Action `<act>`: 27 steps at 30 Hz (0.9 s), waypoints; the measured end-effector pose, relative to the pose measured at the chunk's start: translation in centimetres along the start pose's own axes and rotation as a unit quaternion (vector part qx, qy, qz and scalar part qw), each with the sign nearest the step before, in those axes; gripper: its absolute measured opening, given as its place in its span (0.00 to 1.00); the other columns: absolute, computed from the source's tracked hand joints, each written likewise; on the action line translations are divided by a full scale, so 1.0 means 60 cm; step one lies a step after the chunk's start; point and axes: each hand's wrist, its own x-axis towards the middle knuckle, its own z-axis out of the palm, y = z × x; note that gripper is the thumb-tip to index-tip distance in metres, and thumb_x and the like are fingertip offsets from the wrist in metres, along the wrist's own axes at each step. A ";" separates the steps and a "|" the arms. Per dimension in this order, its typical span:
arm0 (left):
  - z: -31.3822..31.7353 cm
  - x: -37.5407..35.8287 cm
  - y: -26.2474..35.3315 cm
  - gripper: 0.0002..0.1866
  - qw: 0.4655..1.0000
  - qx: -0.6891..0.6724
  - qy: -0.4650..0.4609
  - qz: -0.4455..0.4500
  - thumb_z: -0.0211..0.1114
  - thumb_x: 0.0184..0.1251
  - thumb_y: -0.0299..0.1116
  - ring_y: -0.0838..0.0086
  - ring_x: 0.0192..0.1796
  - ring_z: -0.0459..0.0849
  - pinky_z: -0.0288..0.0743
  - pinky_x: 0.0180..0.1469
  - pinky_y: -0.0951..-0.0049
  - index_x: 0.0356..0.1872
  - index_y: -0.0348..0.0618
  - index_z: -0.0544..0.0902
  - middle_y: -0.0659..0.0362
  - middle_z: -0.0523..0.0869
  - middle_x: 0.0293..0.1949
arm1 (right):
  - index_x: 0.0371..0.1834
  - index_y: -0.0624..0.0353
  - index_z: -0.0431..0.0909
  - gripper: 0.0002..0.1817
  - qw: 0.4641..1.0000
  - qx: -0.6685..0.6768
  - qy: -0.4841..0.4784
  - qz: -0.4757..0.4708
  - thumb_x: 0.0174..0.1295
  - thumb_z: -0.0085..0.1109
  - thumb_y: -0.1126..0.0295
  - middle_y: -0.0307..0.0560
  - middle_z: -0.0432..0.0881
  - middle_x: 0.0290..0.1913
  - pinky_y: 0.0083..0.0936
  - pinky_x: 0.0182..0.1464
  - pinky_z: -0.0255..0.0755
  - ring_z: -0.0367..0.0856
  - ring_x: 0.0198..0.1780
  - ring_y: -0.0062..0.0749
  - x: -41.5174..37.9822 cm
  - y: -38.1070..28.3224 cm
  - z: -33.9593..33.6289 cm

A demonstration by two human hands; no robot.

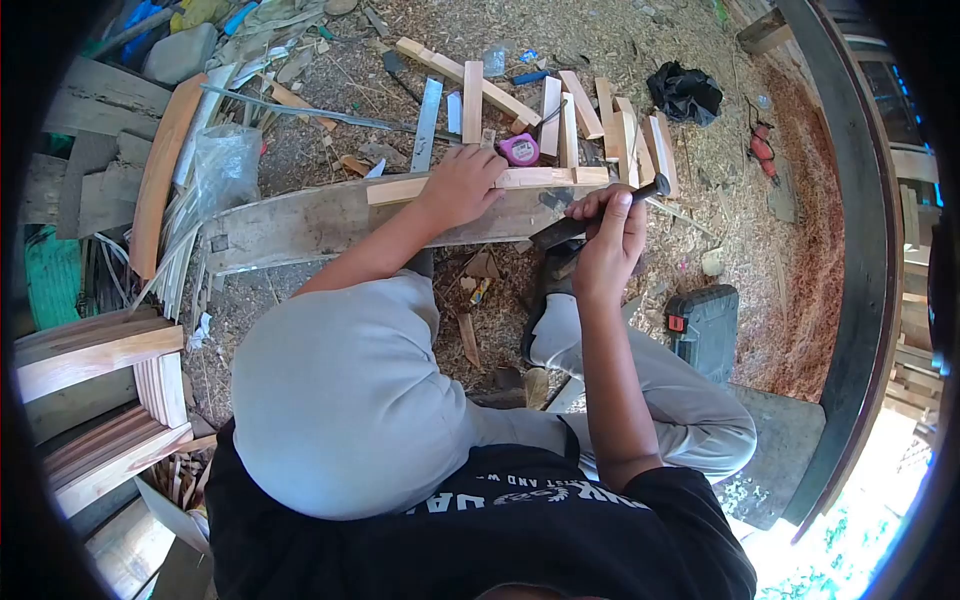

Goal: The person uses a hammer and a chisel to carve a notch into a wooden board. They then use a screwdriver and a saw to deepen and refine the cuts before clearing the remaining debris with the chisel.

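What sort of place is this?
Probably a makeshift woodworking spot: cut wooden strips lie about, sawdust-like litter covers much of the ground, and there's a pink tape measure.

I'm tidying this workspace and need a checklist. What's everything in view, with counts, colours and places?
strip: 1, tan, on the plank
plank: 1, grey, under the strip
hand tool: 1, dark, held at the strip's right end
tape measure: 1, pink, beyond the strip
wood pieces: several, pale, beyond the plank
black bag: 1, black, upper right
red tool: 1, red, right
case: 1, dark with red, right
shavings: uncounted, reddish, far right
clear bag: 1, clear, left
curved board: 1, brown, left
stacked boards: several, brown, lower left
scraps: too jumbled to count, mixed, upper left
trousers: 1 pair, grey, centre
shirt: 1, black, bottom
left hand: 1, on the strip
right hand: 1, around the hand tool
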 end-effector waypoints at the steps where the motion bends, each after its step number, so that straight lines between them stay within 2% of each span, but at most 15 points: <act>1: 0.004 0.001 0.005 0.21 0.999 0.020 0.038 0.011 0.75 0.67 0.42 0.58 0.57 0.83 0.76 0.58 0.53 0.56 0.46 0.81 0.55 0.83 0.49 | 0.43 0.59 0.70 0.16 1.000 -0.007 -0.004 -0.004 0.90 0.43 0.61 0.42 0.73 0.34 0.34 0.49 0.78 0.74 0.37 0.29 0.000 -0.001 0.000; 7: 0.020 0.000 -0.001 0.21 0.998 -0.052 0.036 -0.016 0.76 0.65 0.40 0.54 0.52 0.85 0.77 0.56 0.52 0.55 0.45 0.81 0.53 0.85 0.44 | 0.42 0.59 0.70 0.16 1.000 -0.007 0.001 0.000 0.90 0.43 0.61 0.42 0.73 0.34 0.35 0.48 0.78 0.75 0.37 0.29 -0.005 -0.002 0.003; 11: 0.012 0.003 0.002 0.20 0.998 -0.057 0.025 -0.030 0.75 0.65 0.40 0.51 0.53 0.85 0.77 0.58 0.53 0.55 0.45 0.83 0.52 0.87 0.46 | 0.42 0.58 0.70 0.16 1.000 0.004 0.010 0.010 0.90 0.44 0.61 0.42 0.73 0.34 0.35 0.48 0.79 0.74 0.37 0.29 -0.007 0.000 0.000; 13: 0.005 0.010 -0.008 0.20 0.993 -0.103 -0.030 -0.043 0.76 0.66 0.42 0.51 0.54 0.86 0.77 0.59 0.52 0.54 0.46 0.84 0.53 0.88 0.47 | 0.43 0.59 0.70 0.15 1.000 0.015 0.014 0.013 0.90 0.43 0.62 0.40 0.74 0.34 0.29 0.46 0.80 0.75 0.36 0.24 -0.007 0.003 -0.002; 16: -0.009 0.024 -0.029 0.21 0.981 -0.178 -0.072 -0.034 0.77 0.65 0.44 0.55 0.57 0.85 0.77 0.57 0.53 0.54 0.48 0.83 0.55 0.87 0.48 | 0.46 0.60 0.72 0.15 1.000 0.001 0.022 0.007 0.90 0.43 0.62 0.41 0.77 0.35 0.28 0.46 0.80 0.78 0.37 0.24 -0.004 -0.002 -0.003; 17: -0.006 0.021 -0.029 0.21 0.980 -0.180 -0.074 -0.036 0.77 0.65 0.44 0.55 0.57 0.85 0.77 0.57 0.53 0.54 0.48 0.83 0.55 0.87 0.48 | 0.46 0.60 0.72 0.15 1.000 0.000 0.023 0.009 0.90 0.43 0.62 0.41 0.77 0.35 0.28 0.46 0.80 0.78 0.37 0.24 -0.004 -0.005 -0.002; 19: -0.006 0.023 -0.030 0.24 0.997 -0.057 0.004 0.058 0.79 0.62 0.47 0.55 0.61 0.83 0.77 0.57 0.52 0.55 0.46 0.84 0.55 0.86 0.53 | 0.50 0.61 0.75 0.13 0.999 -0.024 0.039 0.001 0.89 0.46 0.63 0.40 0.78 0.34 0.27 0.44 0.80 0.80 0.36 0.24 0.002 -0.014 0.004; 20: -0.007 0.020 -0.031 0.24 0.997 -0.058 0.004 0.059 0.79 0.62 0.47 0.55 0.61 0.83 0.77 0.57 0.52 0.55 0.46 0.84 0.55 0.86 0.53 | 0.50 0.61 0.75 0.13 0.999 -0.025 0.040 0.000 0.89 0.46 0.63 0.40 0.78 0.34 0.27 0.44 0.80 0.80 0.36 0.24 0.006 -0.020 0.004; 22: -0.026 0.011 -0.029 0.29 0.999 -0.026 -0.028 0.020 0.81 0.59 0.50 0.55 0.63 0.81 0.77 0.60 0.51 0.57 0.47 0.85 0.54 0.84 0.55 | 0.52 0.62 0.76 0.10 0.995 -0.093 0.025 -0.002 0.88 0.50 0.66 0.38 0.79 0.32 0.23 0.43 0.79 0.81 0.33 0.23 0.012 -0.031 0.003; 25: -0.011 0.000 -0.043 0.33 0.996 -0.068 -0.049 -0.001 0.83 0.54 0.51 0.52 0.61 0.81 0.77 0.62 0.51 0.58 0.47 0.84 0.52 0.83 0.52 | 0.52 0.62 0.76 0.07 0.995 -0.100 0.009 -0.001 0.86 0.54 0.69 0.35 0.77 0.29 0.20 0.38 0.75 0.76 0.28 0.22 0.021 -0.038 0.003; 27: -0.016 -0.004 -0.027 0.32 0.993 -0.093 -0.067 -0.026 0.83 0.54 0.51 0.52 0.60 0.81 0.77 0.63 0.51 0.58 0.46 0.85 0.52 0.83 0.52 | 0.54 0.62 0.76 0.09 0.996 -0.088 0.000 -0.003 0.87 0.52 0.67 0.36 0.77 0.30 0.21 0.39 0.73 0.75 0.30 0.21 0.029 -0.024 -0.009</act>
